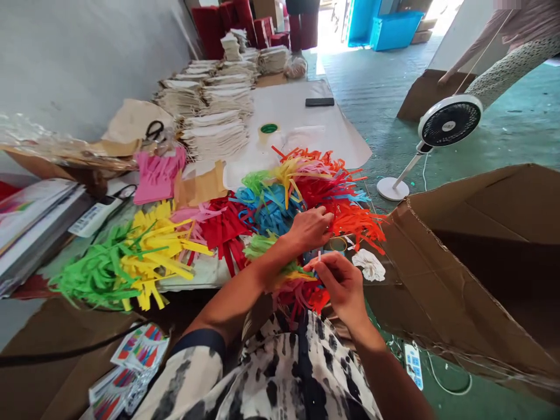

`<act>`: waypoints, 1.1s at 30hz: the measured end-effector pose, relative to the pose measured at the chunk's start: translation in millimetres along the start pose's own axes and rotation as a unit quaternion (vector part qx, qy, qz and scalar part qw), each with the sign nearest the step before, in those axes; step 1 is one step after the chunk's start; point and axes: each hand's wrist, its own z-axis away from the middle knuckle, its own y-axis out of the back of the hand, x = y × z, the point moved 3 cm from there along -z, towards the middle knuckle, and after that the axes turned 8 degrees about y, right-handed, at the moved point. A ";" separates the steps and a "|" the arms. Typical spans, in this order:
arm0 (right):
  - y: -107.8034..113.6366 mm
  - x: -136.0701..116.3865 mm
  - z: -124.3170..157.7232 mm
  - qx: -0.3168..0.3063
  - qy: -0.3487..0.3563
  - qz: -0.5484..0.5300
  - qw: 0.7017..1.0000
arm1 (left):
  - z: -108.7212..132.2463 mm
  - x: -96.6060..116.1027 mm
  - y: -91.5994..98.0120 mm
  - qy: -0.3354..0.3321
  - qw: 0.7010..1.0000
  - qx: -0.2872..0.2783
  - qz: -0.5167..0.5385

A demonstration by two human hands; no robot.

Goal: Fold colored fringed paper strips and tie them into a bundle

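My left hand (310, 228) reaches over the bundles with its fingers bent and closed near the orange-red fringed strips (359, 221); what they grip, if anything, is hidden. Lower and to the right, my right hand (343, 284) pinches a thin white strip (319, 256). Right beside those fingers hangs a multicoloured strip bundle (297, 281) at the table's front edge, partly behind my left forearm. Blue strips (273, 210), dark red strips (225, 224), yellow strips (160, 245) and green strips (98, 265) lie along the table. A crumpled white piece (368, 265) rests just right of my right hand.
Stacks of off-white cloth-like pieces (216, 131), a tape roll (268, 129) and black-handled scissors (154, 130) are on the table. A large open cardboard box (472, 268) stands close on the right. Behind it are a fan (450, 125) and another person's arm (475, 52).
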 end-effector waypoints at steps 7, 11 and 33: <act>31.4 -7.1 -34.4 0.094 0.149 0.221 0.959 | 1.9 -23.7 24.9 -0.064 0.989 0.065 0.120; 38.4 -12.2 -61.1 0.053 0.173 0.329 0.927 | 9.4 -32.7 55.5 -0.097 0.969 0.107 0.201; 18.0 -0.7 -75.3 -0.005 0.053 0.097 0.994 | 24.0 -33.0 55.0 0.018 0.777 0.164 0.607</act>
